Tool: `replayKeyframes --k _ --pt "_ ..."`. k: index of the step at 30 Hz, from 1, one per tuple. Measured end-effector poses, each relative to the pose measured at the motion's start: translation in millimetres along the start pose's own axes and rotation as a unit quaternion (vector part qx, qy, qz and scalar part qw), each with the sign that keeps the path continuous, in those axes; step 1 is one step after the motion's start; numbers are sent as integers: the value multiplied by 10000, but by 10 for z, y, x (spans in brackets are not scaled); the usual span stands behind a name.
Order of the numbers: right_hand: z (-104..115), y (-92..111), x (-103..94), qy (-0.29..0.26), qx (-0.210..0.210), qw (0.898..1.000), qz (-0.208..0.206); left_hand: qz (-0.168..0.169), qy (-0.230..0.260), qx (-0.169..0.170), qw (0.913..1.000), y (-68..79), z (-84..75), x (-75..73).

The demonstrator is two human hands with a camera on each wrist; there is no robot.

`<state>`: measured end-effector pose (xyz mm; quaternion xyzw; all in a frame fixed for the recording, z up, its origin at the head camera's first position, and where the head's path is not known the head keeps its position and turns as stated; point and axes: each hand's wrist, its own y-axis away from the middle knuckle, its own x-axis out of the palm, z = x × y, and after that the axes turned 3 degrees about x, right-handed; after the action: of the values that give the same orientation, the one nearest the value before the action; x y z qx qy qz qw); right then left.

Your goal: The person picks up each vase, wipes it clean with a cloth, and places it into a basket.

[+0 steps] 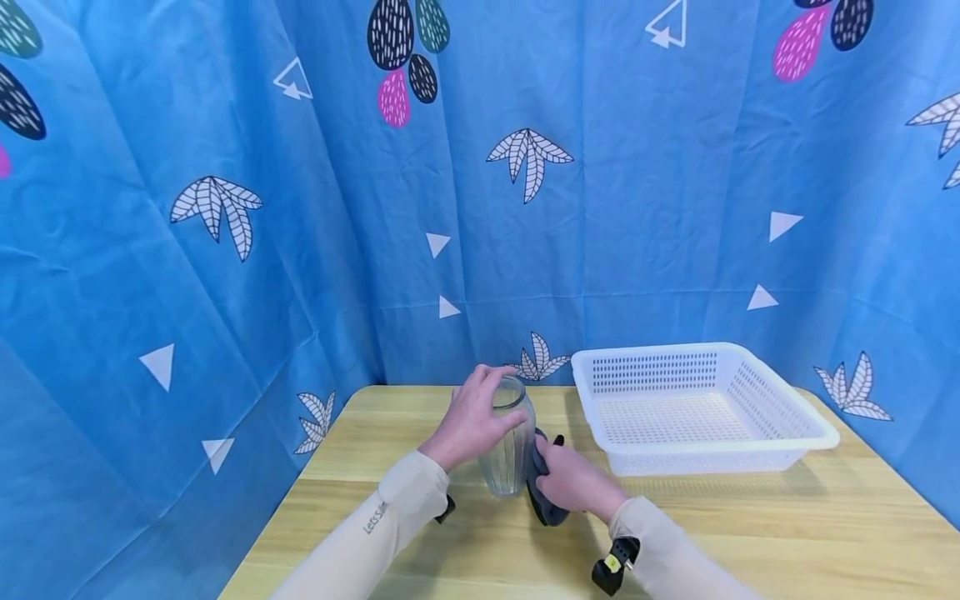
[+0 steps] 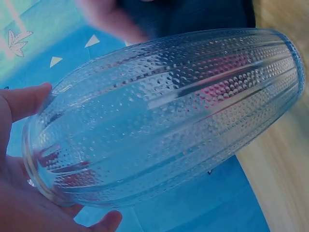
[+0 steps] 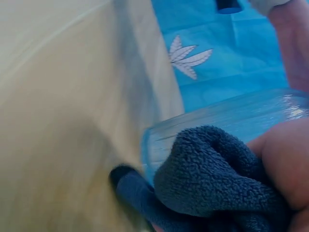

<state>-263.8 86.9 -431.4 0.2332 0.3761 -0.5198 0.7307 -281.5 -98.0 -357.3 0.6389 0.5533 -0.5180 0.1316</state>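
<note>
A clear glass vase (image 1: 504,457) with vertical ribs and a dimpled texture stands on the wooden table. My left hand (image 1: 480,419) grips it round the rim from above; in the left wrist view, thumb and fingers curl about the mouth of the vase (image 2: 159,121). My right hand (image 1: 573,479) holds a dark grey-blue towel (image 1: 542,492) against the vase's right side. In the right wrist view the fuzzy towel (image 3: 207,174) bunches in the hand and covers part of the glass. Some right fingers are hidden by the cloth.
A white perforated plastic basket (image 1: 697,450) sits on the right of the table (image 1: 720,533), near its back edge. A blue patterned curtain (image 1: 480,250) hangs behind the table and along its sides.
</note>
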Motion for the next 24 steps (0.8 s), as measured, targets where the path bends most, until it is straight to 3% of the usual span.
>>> replayKeyframes --k 6,15,22,24 --pt "-26 15 6 -138 21 9998 -112 15 -187 158 9997 2 13 -7" --pt "170 97 -255 -14 -29 9976 -693 100 -127 177 9997 -4 39 -6" --pt "341 102 -448 219 -638 9820 -1763 72 -158 203 9996 -10 57 13" --pt "372 89 -469 321 -767 9786 -1884 27 -190 247 9995 -16 60 17"
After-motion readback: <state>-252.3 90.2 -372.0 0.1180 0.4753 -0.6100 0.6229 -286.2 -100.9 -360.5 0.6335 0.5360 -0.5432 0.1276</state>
